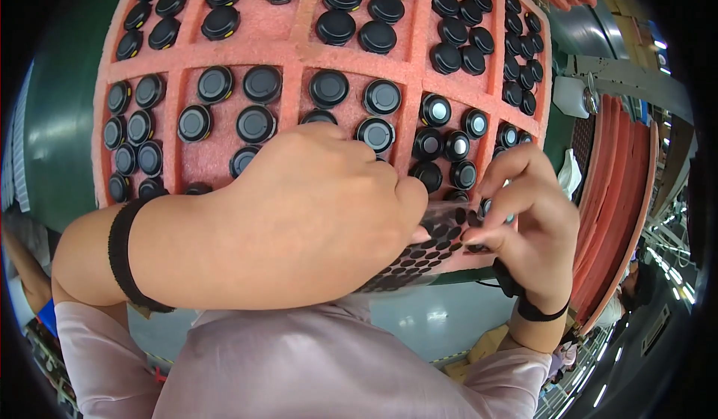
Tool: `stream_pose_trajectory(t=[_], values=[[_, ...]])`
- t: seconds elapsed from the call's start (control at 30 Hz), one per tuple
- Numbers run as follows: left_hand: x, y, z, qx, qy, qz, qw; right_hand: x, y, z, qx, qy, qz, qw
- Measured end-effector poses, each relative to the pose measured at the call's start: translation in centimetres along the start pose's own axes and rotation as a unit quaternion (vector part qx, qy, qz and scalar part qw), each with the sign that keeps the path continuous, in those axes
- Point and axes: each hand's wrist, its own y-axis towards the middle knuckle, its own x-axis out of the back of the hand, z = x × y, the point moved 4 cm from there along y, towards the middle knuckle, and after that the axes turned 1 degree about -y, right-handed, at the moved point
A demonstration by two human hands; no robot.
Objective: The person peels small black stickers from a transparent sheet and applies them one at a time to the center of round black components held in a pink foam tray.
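Note:
A clear sheet of round black stickers [426,258] is held over the near edge of the pink foam tray [359,58]. My left hand [321,202] is closed on the sheet, its thumb pressed near the left side; its other fingers are mostly hidden. At the sheet's right edge, my right hand [527,213] pinches with thumb and fingertips; whether a single sticker has come loose there I cannot tell. Round black caps [382,96] sit in the tray's compartments around both hands. Just beyond my right fingers, several caps [457,145] show pale or shiny centres.
Foam dividers [292,90] split the tray into compartments of caps. Pink foam sheets [609,187] stand stacked at the right, beside a white plastic bottle [571,97]. A green tabletop [63,135] extends at the left. Another person's arm [26,265] shows at the far left.

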Motion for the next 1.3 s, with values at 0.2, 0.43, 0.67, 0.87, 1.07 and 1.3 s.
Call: stream_pose_trajectory(t=[0.2,0.43,0.67,0.87,1.07,1.3], values=[[0.3,-0.1,0.4,-0.067,-0.027,-0.055,0.996,-0.5,2.0,-2.2,-0.204,0.022,-0.009,0.979],[-0.8,0.3,1.2,-0.086,-0.002,-0.063,0.994,-1.7,3.3,-2.7,-0.303,-0.013,0.023,0.953],[-1.2,0.3,1.3,-0.073,0.02,-0.087,0.993,-1.8,3.6,-2.6,-0.31,-0.039,0.02,0.95],[-1.6,0.2,1.0,-0.066,0.028,-0.104,0.992,-2.0,3.6,-2.8,-0.31,-0.044,0.015,0.95],[-1.7,0.1,0.8,-0.053,0.04,-0.104,0.992,-2.0,3.6,-2.9,-0.292,-0.074,0.021,0.953],[-1.8,0.2,0.8,-0.052,0.043,-0.109,0.992,-2.1,3.6,-2.8,-0.297,-0.074,0.019,0.952]])
